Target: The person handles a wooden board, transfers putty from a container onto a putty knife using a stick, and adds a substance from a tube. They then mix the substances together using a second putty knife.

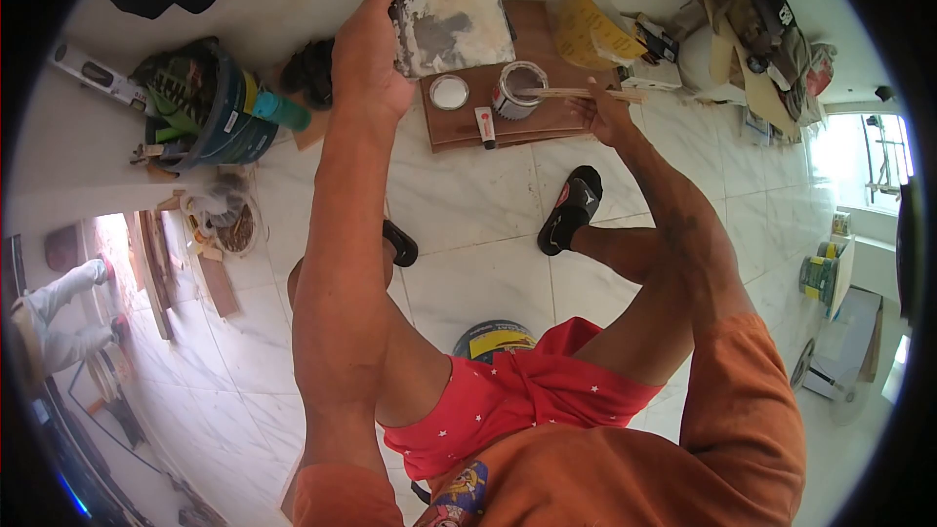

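Several right-hand fingers (584,109) curled round stick (558,93)

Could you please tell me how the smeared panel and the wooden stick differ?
The smeared panel is broad and flat, while the wooden stick is long and narrow. The panel is blotched grey and off-white; the stick is mostly light brown. The panel is in the left hand, while the stick, in the right hand, reaches the open top of the can. Both are hand-held.
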A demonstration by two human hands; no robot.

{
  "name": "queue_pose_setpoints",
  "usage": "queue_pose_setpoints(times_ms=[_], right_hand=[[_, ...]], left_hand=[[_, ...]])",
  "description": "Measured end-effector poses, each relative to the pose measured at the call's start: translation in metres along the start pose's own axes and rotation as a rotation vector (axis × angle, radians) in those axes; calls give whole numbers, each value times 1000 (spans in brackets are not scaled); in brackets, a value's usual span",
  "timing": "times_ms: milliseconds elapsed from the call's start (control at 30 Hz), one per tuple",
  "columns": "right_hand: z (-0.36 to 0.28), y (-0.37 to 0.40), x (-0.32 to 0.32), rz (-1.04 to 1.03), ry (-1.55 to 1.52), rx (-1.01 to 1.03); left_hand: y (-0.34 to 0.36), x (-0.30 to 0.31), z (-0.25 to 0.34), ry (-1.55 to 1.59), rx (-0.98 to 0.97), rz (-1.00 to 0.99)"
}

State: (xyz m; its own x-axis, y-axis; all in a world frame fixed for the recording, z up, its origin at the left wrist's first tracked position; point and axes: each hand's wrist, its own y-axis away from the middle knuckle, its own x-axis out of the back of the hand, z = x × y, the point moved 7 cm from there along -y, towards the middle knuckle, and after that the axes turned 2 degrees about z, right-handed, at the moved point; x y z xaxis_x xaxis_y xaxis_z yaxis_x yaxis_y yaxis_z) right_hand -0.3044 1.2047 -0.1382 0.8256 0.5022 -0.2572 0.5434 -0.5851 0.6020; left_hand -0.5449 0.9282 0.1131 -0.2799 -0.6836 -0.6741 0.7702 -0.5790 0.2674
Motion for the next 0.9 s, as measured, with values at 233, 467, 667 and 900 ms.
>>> queue_pose_setpoints(times_ms=[233,467,667,900], right_hand=[[-7,13,17,48,-53,0],[-14,23,28,58,-102,-5],[-22,29,38,26,-163,8],[-28,43,49,81,-165,-8]], left_hand=[[-5,2,-6,27,36,-37],[0,0,-9,26,77,-38],[-2,2,-11,-2,82,-50],[-6,11,-16,-129,46,-21]])
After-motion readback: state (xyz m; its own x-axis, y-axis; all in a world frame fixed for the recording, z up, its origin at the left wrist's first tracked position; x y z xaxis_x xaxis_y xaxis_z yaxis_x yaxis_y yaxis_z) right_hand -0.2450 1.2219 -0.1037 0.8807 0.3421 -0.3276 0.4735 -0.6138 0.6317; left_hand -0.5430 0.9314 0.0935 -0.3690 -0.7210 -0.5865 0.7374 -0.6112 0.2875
